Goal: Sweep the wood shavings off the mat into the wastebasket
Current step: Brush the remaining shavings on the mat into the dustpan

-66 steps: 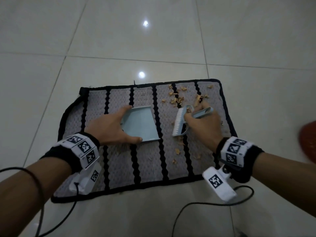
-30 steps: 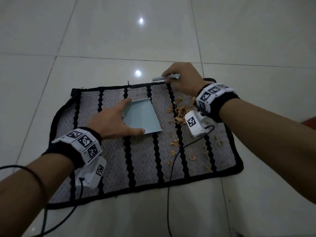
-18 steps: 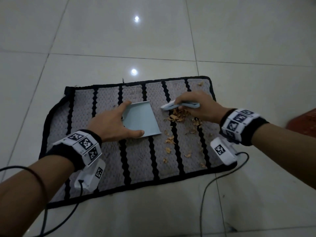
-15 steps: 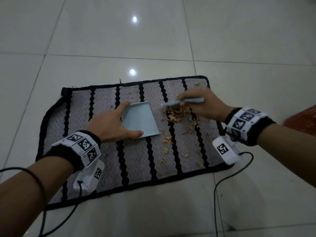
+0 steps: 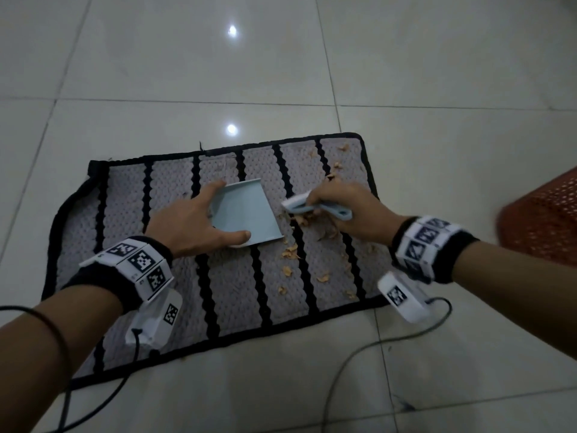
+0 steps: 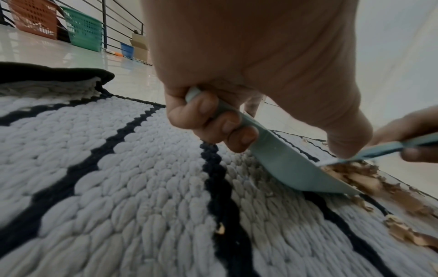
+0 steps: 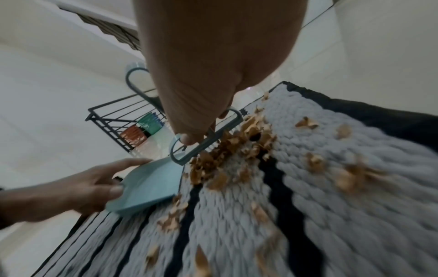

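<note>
Wood shavings, tan curled flakes, lie heaped on the grey knitted mat with black wavy stripes, just beside the open lip of the pale blue plastic dustpan; looser flakes are scattered toward the mat's near and far right edges. The left hand grips the dustpan's back edge, thumb along one side. The right hand is closed round the handle of the pale blue hand brush, whose head sits on the heap.

Risks, as I judge them: the knobbly weave could snag flakes, so a quick stroke may flick them past the pan's sides or onto the tiled floor. The pan's lip may ride up on the ridges and let shavings slip underneath. The stray flakes by the borders (easy to miss) need separate passes.

Only the head view shows the red mesh wastebasket, off the mat to the right. The left wrist view shows the fingers curled under the pan and its lip pressed to the weave. The right wrist view shows the bristles buried in the heap, and that pile's spread.
</note>
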Tool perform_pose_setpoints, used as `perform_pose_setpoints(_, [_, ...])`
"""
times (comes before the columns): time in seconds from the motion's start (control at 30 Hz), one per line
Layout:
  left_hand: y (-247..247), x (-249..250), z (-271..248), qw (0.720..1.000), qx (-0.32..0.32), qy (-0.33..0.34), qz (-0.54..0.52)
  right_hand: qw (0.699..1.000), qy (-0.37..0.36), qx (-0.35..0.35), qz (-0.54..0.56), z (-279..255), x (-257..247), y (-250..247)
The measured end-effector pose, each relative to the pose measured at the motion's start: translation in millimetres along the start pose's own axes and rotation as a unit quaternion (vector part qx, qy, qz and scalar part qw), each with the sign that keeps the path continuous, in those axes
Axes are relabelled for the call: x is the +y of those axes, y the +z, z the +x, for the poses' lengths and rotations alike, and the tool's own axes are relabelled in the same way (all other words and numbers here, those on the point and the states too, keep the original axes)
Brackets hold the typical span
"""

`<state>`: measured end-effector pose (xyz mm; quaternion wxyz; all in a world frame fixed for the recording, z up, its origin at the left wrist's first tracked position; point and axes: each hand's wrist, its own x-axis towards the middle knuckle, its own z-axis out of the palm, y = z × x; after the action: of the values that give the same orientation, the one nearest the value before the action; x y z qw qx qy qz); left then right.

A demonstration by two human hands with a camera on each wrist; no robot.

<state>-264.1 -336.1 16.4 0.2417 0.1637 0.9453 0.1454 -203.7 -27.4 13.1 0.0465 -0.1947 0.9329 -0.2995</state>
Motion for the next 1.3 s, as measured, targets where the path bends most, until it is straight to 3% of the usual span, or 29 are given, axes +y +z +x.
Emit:
perform_pose_setpoints(0.13, [4,2,2,1.000,0.002,0.002,0.009,0.999,-0.025,0.024,0.036,-30,-11,-9])
perform_pose_setpoints(0.33, [7,8,6,1.000,0.001,0.004,0.004,0.990,-0.012,0.135,-0.043,17,17,-32])
perform_pose_setpoints(0.47, [9,10,9,1.000,0.003,0.003,0.011,0.991,0.053,0.094,-0.075,52,36,-23])
perform_pose_setpoints(0.57, [10,11,8,1.000,0.007,0.001,0.017,0.992,0.104,0.038,-0.062,47,34,-17])
perform_pose_setpoints(0.83, [12,8,8,1.000,0.001,0.001,0.009,0.999,0.029,-0.022,-0.037,-48,11,7])
perform_pose_setpoints(1.0, [14,11,10,1.000,0.006,-0.013,-0.007,0.998,-0.010,0.055,-0.020,-55,-3,-6])
perform_pose_setpoints(1.13, [16,13,10,1.000,0.003,-0.016,-0.023,0.986,0.049,0.155,-0.038,-11,23,-28])
perform_pose_setpoints(1.3, [17,15,9,1.000,0.007,-0.016,-0.021,0.983,0.141,0.101,-0.063,29,54,-35])
